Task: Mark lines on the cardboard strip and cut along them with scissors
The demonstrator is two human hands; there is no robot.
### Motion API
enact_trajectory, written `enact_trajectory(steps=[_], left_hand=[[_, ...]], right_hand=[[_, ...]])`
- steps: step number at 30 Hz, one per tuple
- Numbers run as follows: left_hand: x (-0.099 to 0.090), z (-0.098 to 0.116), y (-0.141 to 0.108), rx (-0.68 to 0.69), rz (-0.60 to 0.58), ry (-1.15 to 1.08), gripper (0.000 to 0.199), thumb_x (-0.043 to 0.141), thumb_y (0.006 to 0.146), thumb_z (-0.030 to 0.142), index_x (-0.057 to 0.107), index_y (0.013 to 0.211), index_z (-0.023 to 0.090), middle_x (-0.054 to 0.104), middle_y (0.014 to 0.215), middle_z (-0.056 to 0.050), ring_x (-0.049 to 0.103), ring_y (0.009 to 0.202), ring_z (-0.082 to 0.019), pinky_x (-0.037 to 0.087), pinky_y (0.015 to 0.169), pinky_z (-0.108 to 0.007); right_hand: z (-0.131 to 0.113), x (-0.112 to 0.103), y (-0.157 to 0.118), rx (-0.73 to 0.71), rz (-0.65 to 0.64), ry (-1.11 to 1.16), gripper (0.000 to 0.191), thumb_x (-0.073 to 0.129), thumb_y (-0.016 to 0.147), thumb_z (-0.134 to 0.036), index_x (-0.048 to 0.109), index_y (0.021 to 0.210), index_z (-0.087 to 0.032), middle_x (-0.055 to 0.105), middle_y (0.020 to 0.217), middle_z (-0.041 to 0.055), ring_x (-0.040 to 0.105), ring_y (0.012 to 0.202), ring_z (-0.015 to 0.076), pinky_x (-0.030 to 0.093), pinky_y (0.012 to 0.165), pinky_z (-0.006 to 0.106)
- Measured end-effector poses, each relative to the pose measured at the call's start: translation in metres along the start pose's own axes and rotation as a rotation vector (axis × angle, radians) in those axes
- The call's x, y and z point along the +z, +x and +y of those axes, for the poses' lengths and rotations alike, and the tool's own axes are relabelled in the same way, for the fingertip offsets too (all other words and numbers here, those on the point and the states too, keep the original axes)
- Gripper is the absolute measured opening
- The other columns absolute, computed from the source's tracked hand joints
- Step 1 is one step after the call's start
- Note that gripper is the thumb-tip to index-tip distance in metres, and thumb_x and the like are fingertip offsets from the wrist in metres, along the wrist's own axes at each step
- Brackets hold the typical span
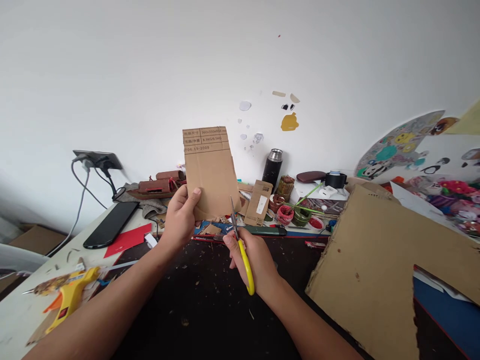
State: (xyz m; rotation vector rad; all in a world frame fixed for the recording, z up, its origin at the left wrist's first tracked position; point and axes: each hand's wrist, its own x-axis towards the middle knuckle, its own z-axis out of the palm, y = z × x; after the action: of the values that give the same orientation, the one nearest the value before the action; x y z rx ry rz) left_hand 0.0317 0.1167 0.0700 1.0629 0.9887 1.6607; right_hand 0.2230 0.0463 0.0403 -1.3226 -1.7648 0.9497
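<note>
My left hand (180, 212) grips a piece of brown cardboard (210, 175) by its lower left corner, thumb on the front face. Printed lines and text run across the cardboard's top, and it is held up above the dark work surface. In my right hand (257, 255) is a pair of scissors (245, 267) with yellow handles. The blades point up beside the cardboard's lower right corner; whether they touch it I cannot tell. My right fingers are closed around the handles and partly hidden.
A large cardboard sheet (375, 260) lies at the right. On the left are a yellow glue gun (73, 295), a phone (111, 225) and red paper (127, 240). A black thermos (272, 167), open paint jars (285, 214) and a model boat (157, 186) stand along the wall.
</note>
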Motion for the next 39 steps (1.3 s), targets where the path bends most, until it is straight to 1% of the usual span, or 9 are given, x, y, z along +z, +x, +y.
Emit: enact_trajectory(steps=[2,7,14,19,23,25,30,33,39], left_hand=[[-0.0002,-0.0004,0.0002,0.001,-0.004,0.000,0.036,0.084,0.087,0.052,0.067,0.102,0.024,0.065,0.079,0.001,0.049,0.048,-0.011,0.033,0.033,-0.019],[-0.0004,-0.0001,-0.0003,0.002,-0.016,0.006,0.034,0.082,0.089,0.051,0.067,0.104,0.024,0.064,0.077,0.002,0.045,0.046,-0.010,0.034,0.035,-0.020],[0.0005,0.0011,-0.0024,0.005,-0.009,0.010,0.037,0.084,0.088,0.053,0.069,0.104,0.023,0.068,0.084,0.000,0.051,0.051,-0.011,0.032,0.034,-0.018],[0.0017,0.0027,-0.0032,0.018,-0.012,0.001,0.037,0.084,0.087,0.052,0.069,0.105,0.023,0.073,0.089,-0.003,0.059,0.059,-0.015,0.040,0.041,-0.020],[0.0019,0.0028,-0.0033,0.018,-0.009,-0.005,0.036,0.085,0.087,0.052,0.069,0.100,0.023,0.066,0.078,0.002,0.046,0.048,-0.010,0.030,0.036,-0.020],[0.0022,0.0027,-0.0034,0.018,-0.006,-0.009,0.037,0.087,0.085,0.053,0.069,0.099,0.023,0.063,0.075,0.003,0.044,0.047,-0.010,0.028,0.035,-0.020],[0.0038,0.0038,-0.0038,0.026,-0.003,-0.015,0.042,0.089,0.083,0.055,0.070,0.102,0.022,0.070,0.087,-0.001,0.059,0.064,-0.015,0.041,0.044,-0.021],[0.0040,0.0040,-0.0034,0.028,-0.003,-0.014,0.043,0.088,0.082,0.056,0.069,0.102,0.022,0.073,0.091,-0.003,0.065,0.072,-0.019,0.042,0.045,-0.021],[0.0021,0.0018,-0.0021,0.034,-0.006,-0.006,0.037,0.085,0.087,0.054,0.068,0.100,0.024,0.065,0.077,0.001,0.057,0.058,-0.016,0.037,0.041,-0.020]], right_hand=[[0.0009,0.0005,0.0001,-0.002,0.001,-0.001,0.043,0.052,0.109,-0.064,0.064,0.099,-0.024,0.072,0.070,0.0000,0.072,0.054,0.0184,0.051,0.061,0.027],[0.0020,0.0010,0.0009,0.002,0.002,-0.001,0.042,0.052,0.109,-0.063,0.066,0.101,-0.024,0.072,0.069,-0.0004,0.072,0.053,0.0183,0.052,0.061,0.027],[-0.0011,-0.0001,0.0008,0.010,0.000,-0.003,0.043,0.052,0.109,-0.064,0.065,0.100,-0.024,0.071,0.066,-0.0006,0.071,0.053,0.0190,0.052,0.061,0.028],[-0.0002,0.0000,0.0002,0.011,0.000,-0.008,0.044,0.052,0.109,-0.065,0.065,0.100,-0.024,0.071,0.068,-0.0003,0.072,0.054,0.0190,0.053,0.061,0.027],[-0.0008,-0.0001,0.0001,0.015,-0.004,-0.002,0.043,0.051,0.109,-0.065,0.064,0.099,-0.025,0.070,0.070,-0.0002,0.071,0.055,0.0186,0.052,0.061,0.027],[-0.0018,-0.0003,-0.0003,0.019,-0.005,-0.001,0.043,0.052,0.109,-0.064,0.063,0.097,-0.025,0.070,0.069,-0.0005,0.071,0.054,0.0183,0.052,0.061,0.027],[-0.0030,-0.0003,-0.0008,0.017,-0.001,0.014,0.041,0.054,0.109,-0.062,0.063,0.097,-0.024,0.069,0.068,-0.0007,0.070,0.053,0.0180,0.051,0.060,0.027],[-0.0028,-0.0002,-0.0003,0.018,0.002,0.021,0.040,0.054,0.109,-0.060,0.063,0.097,-0.024,0.069,0.068,-0.0008,0.070,0.053,0.0177,0.051,0.060,0.026],[-0.0021,0.0008,0.0001,0.016,0.003,0.026,0.040,0.053,0.110,-0.060,0.063,0.097,-0.023,0.067,0.066,-0.0016,0.071,0.053,0.0178,0.051,0.061,0.026]])
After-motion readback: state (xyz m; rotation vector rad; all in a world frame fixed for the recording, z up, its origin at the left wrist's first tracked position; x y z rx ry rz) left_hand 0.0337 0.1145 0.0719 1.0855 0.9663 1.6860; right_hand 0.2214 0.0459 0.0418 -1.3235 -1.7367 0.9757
